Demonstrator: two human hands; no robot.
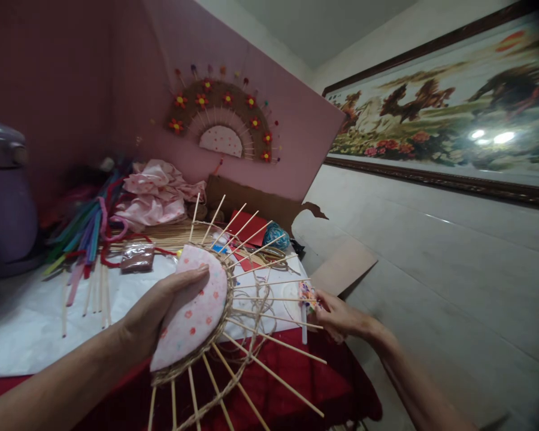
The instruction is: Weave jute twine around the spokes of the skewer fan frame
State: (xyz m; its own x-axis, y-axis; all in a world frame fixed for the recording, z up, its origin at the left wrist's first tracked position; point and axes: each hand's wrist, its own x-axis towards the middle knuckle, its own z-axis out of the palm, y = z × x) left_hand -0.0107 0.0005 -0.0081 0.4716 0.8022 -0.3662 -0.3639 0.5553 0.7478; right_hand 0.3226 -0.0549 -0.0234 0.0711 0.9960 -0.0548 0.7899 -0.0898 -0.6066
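Observation:
My left hand (157, 305) is closed on a half-round fan-like piece (197, 305), thumb on its pink flowered cloth face. Braided twine edges the curved side, and thin wooden sticks (276, 377) spread out from it. A strand of twine (251, 353) loops loosely across the sticks. At the right, my right hand (341, 314) has its fingers curled near the stick tips, by a cluster of small multicoloured pieces (308, 296). What lies in those fingers, if anything, is hidden. A white glue-stick-like rod (304, 326) is just below the cluster.
Behind are bunched pink cloth (157, 194), coloured pipe cleaners (90, 221), a small clear packet (137, 257), blue yarn (276, 235), scissors (272, 257) and red card (249, 227). A decorated half-round piece (224, 114) hangs on the pink board. A purple appliance (6, 203) stands left.

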